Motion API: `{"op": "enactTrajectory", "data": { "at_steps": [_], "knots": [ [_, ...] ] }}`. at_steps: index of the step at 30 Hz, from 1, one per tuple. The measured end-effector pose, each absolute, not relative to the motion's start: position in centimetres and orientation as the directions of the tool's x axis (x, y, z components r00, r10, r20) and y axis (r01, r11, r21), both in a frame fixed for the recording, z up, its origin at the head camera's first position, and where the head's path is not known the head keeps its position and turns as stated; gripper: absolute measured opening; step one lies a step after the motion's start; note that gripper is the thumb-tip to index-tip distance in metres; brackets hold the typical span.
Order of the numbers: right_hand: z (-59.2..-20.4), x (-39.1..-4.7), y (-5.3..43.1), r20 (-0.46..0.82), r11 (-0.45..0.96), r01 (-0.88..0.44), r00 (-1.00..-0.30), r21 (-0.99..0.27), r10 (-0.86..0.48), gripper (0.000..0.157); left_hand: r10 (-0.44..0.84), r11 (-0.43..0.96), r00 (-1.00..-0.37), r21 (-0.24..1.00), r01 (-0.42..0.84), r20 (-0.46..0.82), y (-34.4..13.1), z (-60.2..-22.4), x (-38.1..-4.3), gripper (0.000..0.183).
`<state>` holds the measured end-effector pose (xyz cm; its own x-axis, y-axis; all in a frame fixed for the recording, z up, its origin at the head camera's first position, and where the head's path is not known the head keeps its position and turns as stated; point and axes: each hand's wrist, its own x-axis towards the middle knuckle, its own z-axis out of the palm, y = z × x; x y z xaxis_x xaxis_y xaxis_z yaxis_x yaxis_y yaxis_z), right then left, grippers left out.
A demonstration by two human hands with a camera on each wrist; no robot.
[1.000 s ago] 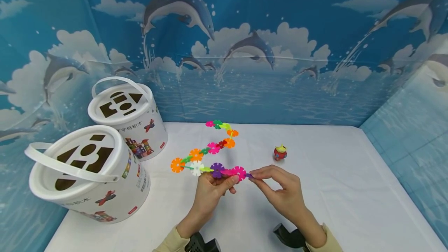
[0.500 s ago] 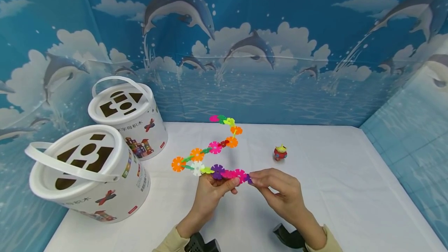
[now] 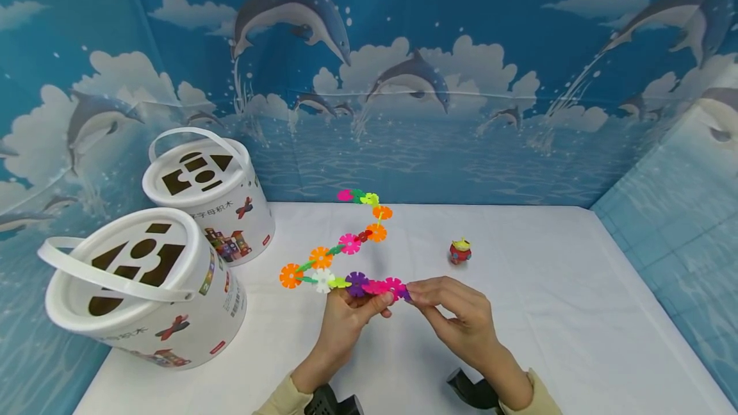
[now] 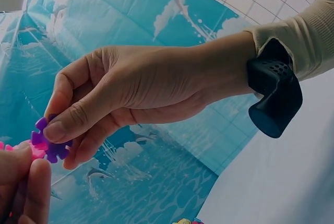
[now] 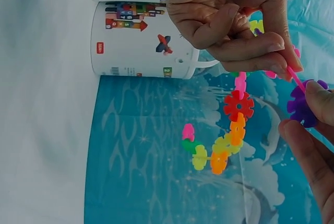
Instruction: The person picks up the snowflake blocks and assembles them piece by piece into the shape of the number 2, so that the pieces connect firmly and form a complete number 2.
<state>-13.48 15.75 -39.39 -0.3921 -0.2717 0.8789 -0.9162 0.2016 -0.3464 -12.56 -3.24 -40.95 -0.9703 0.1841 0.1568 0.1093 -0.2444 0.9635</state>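
Observation:
A zigzag chain of notched snowflake discs point(image 3: 350, 244) in several bright colours stretches up and away from the hands in the head view. My left hand point(image 3: 344, 320) pinches the chain near its close end, at a bright pink disc point(image 3: 394, 285). Thumb and fingers of my right hand point(image 3: 458, 316) pinch a purple snowflake disc point(image 5: 300, 107) right at the pink disc's edge. The left wrist view has this purple disc point(image 4: 58, 152) partly under the right thumb, overlapping the pink one. In the right wrist view, the pink disc is edge-on, meeting the purple disc.
Two white buckets, a near one point(image 3: 190, 312) and a far one point(image 3: 262, 226), stand on the left with shape-cut lids and handles. A small red and yellow toy figure point(image 3: 460, 252) stands right of the chain on the white-covered table point(image 3: 576, 312). A dolphin-print backdrop rises behind.
My right hand has moved slightly left, bringing the purple disc from the pink disc's outer edge closer in against it. The chain's far end has swayed right and then back left.

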Motion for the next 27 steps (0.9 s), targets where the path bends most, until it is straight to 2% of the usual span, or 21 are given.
{"op": "enactTrajectory", "data": {
  "at_steps": [11, 14, 16, 20, 23, 27],
  "knots": [
    [-39.2, -13.2, 16.1, 0.821, 0.277, -0.859, -0.500, -0.430, -0.275, 0.024, 0.151, -0.282, -0.966, 0.946, 0.159, 0.208, -3.1, -40.9, -12.4, 0.019],
    [-38.2, -12.7, 16.0, 0.800, 0.261, -0.839, -0.537, -0.476, -0.266, 0.017, 0.140, -0.275, -0.969, 0.948, 0.160, 0.204, -3.1, -40.9, -12.4, 0.019],
    [-37.4, -12.3, 15.8, 0.769, 0.246, -0.810, -0.584, -0.533, -0.260, 0.014, 0.136, -0.275, -0.970, 0.949, 0.157, 0.200, -3.1, -40.9, -12.4, 0.019],
    [-37.1, -12.0, 15.8, 0.639, 0.186, -0.690, -0.721, -0.700, -0.268, 0.030, 0.131, -0.283, -0.970, 0.946, 0.161, 0.204, -3.0, -40.9, -12.5, 0.019],
    [-38.2, -12.4, 16.2, 0.515, 0.140, -0.566, -0.809, -0.812, -0.283, 0.028, 0.132, -0.283, -0.967, 0.943, 0.173, 0.217, -3.0, -40.9, -12.5, 0.019],
    [-38.8, -12.6, 16.6, 0.370, 0.113, -0.420, -0.877, -0.901, -0.306, 0.025, 0.130, -0.269, -0.963, 0.943, 0.194, 0.235, -2.9, -40.8, -12.4, 0.018]
  ]
}}
